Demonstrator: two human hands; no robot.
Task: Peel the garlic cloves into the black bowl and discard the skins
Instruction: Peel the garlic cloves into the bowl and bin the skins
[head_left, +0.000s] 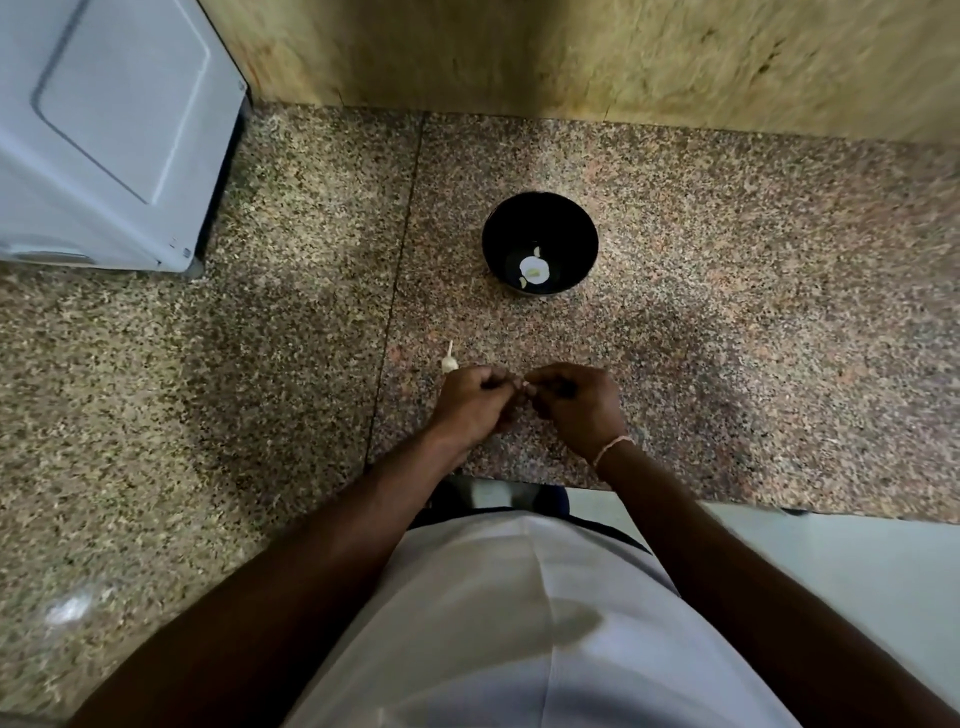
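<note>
Here, left hand (475, 402) and right hand (574, 402) fingers curled, pinching – seemingly – garlic clove (524, 385) between fingertips – black bowl (540, 228) beyond.

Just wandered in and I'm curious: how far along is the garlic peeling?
Started, not finished. The black bowl already holds a few pale pieces, apparently peeled garlic. Right now the left hand and right hand pinch something small between their fingertips, probably a clove being skinned; it is too hidden to be sure. Left to do: the garlic remnant with its stem beside the left hand on the speckled counter.
</note>
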